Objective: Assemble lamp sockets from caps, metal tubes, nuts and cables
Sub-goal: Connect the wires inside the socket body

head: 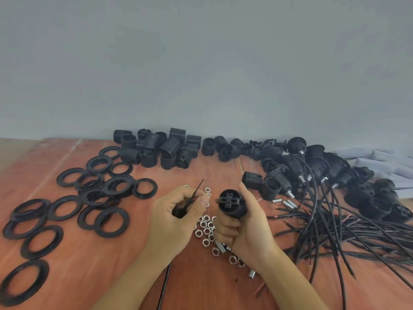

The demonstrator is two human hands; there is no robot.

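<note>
My left hand (178, 217) is curled round a black cap and pinches a thin black cable (196, 193) whose stripped end points up and away. The cable's other end runs down past my left wrist. My right hand (242, 224) grips a black socket body (231, 203), its terminal face turned toward me. Loose silver nuts (205, 229) lie on the table between and under my hands. Short metal tubes (288, 203) lie to the right of my right hand.
Black rings (105, 191) are spread over the left of the red-brown table (201, 283). Black threaded socket shells (156, 148) are heaped along the grey wall. Cabled sockets (317, 168) and a tangle of black cables (348, 233) fill the right.
</note>
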